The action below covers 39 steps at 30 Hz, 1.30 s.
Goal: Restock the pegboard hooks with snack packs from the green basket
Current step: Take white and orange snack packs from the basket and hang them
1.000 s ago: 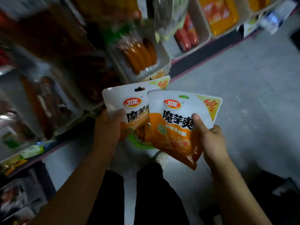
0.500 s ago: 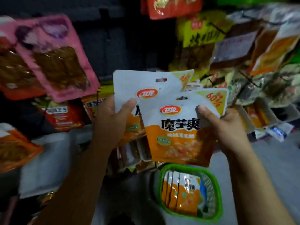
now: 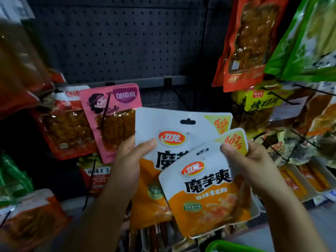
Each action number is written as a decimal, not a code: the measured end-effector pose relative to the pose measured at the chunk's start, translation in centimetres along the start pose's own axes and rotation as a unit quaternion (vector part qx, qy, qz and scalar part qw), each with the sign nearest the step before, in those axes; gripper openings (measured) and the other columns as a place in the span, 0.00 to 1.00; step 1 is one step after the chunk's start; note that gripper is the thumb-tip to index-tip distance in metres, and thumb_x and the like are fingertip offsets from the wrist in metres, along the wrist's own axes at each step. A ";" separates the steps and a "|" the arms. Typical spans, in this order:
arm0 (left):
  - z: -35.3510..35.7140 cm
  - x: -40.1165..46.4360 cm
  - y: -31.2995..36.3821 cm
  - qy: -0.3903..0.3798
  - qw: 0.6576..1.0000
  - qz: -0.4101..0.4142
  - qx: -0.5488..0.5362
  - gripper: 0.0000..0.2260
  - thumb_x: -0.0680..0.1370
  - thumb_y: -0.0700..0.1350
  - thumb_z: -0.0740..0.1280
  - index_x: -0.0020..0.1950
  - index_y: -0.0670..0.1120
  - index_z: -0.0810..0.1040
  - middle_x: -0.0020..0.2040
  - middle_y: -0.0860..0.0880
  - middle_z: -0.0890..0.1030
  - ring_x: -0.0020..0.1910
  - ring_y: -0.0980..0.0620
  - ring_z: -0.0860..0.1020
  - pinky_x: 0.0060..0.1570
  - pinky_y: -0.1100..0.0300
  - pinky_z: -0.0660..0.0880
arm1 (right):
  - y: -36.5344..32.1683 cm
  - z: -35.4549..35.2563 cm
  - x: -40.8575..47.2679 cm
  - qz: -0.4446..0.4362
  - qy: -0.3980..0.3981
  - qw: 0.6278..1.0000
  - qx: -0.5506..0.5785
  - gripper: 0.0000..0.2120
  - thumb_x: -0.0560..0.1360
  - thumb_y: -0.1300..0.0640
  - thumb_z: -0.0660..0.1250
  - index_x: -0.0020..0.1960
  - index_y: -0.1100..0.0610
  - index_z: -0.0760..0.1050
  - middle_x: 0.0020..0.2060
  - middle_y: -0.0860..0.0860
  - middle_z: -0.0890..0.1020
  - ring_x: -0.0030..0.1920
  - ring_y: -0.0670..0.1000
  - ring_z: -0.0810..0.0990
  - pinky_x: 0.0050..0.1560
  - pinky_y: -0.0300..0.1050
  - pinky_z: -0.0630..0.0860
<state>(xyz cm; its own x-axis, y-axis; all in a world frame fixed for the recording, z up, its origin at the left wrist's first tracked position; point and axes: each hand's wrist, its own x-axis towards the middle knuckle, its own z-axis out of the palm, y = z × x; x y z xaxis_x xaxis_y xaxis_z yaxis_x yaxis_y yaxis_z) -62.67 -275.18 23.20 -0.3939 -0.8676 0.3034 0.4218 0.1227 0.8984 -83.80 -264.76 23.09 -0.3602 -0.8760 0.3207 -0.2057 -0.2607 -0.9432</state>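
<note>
While the head camera is looking at a dark pegboard (image 3: 116, 42), a person's two hands are each holding one snack pack in front of it. The left hand (image 3: 127, 166) is gripping the rear pack (image 3: 169, 124) by its left edge, thumb lying across the white front and fingers curled behind. The right hand (image 3: 254, 166) is pinching the front pack (image 3: 205, 193) near its top right corner, thumb pressing just beside the yellow "60%" triangle. The front pack is tilting and overlapping the lower right of the rear one. Both packs are showing a white top half, an orange lower half, a red oval logo, bold black characters and a hang slot at the top. Around them, other snack packs are hanging on hooks: a pink pack (image 3: 112, 117) at left, a red pack (image 3: 249, 42) and a green pack (image 3: 307, 37) at upper right. Only the rim of the green basket (image 3: 229, 246) is peeking in at the bottom edge.
</note>
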 end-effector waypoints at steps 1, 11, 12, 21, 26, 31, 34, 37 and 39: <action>-0.5 0.1 -0.2 0.001 1.000 -0.015 -0.003 0.13 0.70 0.42 0.66 0.49 0.55 0.84 0.48 0.48 0.86 0.47 0.48 0.84 0.42 0.58 0.80 | 0.4 0.4 -0.2 -0.012 0.012 1.000 -0.009 0.07 0.71 0.50 0.72 0.35 0.49 0.81 0.24 0.46 0.80 0.24 0.40 0.77 0.25 0.30 0.70; 0.4 2.6 -1.2 -0.050 0.993 -0.079 0.066 0.18 0.65 0.53 0.72 0.53 0.51 0.79 0.50 0.53 0.85 0.51 0.52 0.83 0.49 0.53 0.79 | 1.9 0.5 -0.7 -0.015 0.170 0.985 -0.003 0.18 0.72 0.44 0.68 0.28 0.53 0.73 0.19 0.51 0.72 0.19 0.48 0.71 0.22 0.36 0.67; 0.8 3.2 -1.0 -0.042 0.994 -0.071 0.070 0.19 0.62 0.55 0.71 0.51 0.51 0.80 0.48 0.54 0.85 0.49 0.54 0.83 0.46 0.57 0.79 | 1.8 0.3 -0.3 -0.020 0.166 0.986 -0.003 0.18 0.72 0.44 0.69 0.29 0.53 0.73 0.19 0.51 0.72 0.19 0.48 0.71 0.22 0.36 0.67; 3.2 6.1 -1.8 0.035 0.992 -0.028 0.119 0.05 0.75 0.46 0.68 0.42 0.53 0.83 0.43 0.56 0.86 0.44 0.56 0.84 0.39 0.64 0.80 | 2.3 -1.1 4.0 -0.001 0.110 0.994 0.022 0.12 0.71 0.47 0.66 0.33 0.52 0.77 0.25 0.48 0.80 0.24 0.44 0.76 0.23 0.36 0.70; 3.2 6.3 -3.0 0.086 0.986 -0.021 0.142 0.11 0.75 0.46 0.68 0.38 0.62 0.83 0.41 0.58 0.85 0.42 0.58 0.84 0.37 0.65 0.78 | 3.6 -1.2 5.6 0.021 0.062 0.997 0.036 0.10 0.72 0.48 0.66 0.35 0.50 0.79 0.27 0.46 0.82 0.26 0.42 0.79 0.25 0.34 0.71; 2.3 6.6 -3.9 0.141 0.973 -0.029 0.179 0.02 0.72 0.49 0.70 0.42 0.55 0.83 0.44 0.56 0.85 0.44 0.55 0.84 0.42 0.58 0.78 | 5.1 -1.3 6.8 0.041 0.046 0.998 0.009 0.13 0.74 0.48 0.66 0.41 0.58 0.79 0.35 0.54 0.85 0.34 0.47 0.82 0.32 0.39 0.75; 1.6 7.1 -4.2 0.160 0.965 -0.019 0.205 0.03 0.73 0.47 0.70 0.46 0.54 0.82 0.45 0.55 0.85 0.46 0.54 0.84 0.44 0.57 0.79 | 5.5 -1.3 7.7 0.037 0.036 0.999 -0.003 0.09 0.77 0.53 0.66 0.40 0.54 0.79 0.31 0.44 0.84 0.31 0.39 0.81 0.29 0.32 0.72; 1.0 7.7 -4.4 0.174 0.960 0.003 0.219 0.05 0.73 0.44 0.70 0.47 0.53 0.81 0.43 0.57 0.85 0.42 0.57 0.84 0.37 0.65 0.78 | 6.1 -1.4 9.2 0.038 0.034 0.999 -0.014 0.09 0.77 0.53 0.66 0.38 0.52 0.78 0.28 0.41 0.82 0.29 0.36 0.79 0.27 0.30 0.70; 0.9 8.4 -4.4 0.170 0.955 0.025 0.242 0.06 0.74 0.43 0.70 0.46 0.54 0.81 0.42 0.59 0.85 0.40 0.60 0.83 0.35 0.70 0.76 | 6.5 -1.4 10.4 0.043 0.037 0.998 -0.024 0.08 0.77 0.54 0.66 0.39 0.51 0.78 0.29 0.39 0.83 0.31 0.36 0.80 0.29 0.30 0.72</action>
<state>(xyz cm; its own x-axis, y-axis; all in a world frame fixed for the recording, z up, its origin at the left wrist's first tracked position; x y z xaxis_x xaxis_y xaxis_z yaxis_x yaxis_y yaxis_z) -68.55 -282.54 22.06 -0.0599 -0.9511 0.3032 -0.0261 0.3051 0.9520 -90.19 -275.01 20.47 -0.4436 -0.8617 0.2464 -0.2141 -0.1651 -0.9628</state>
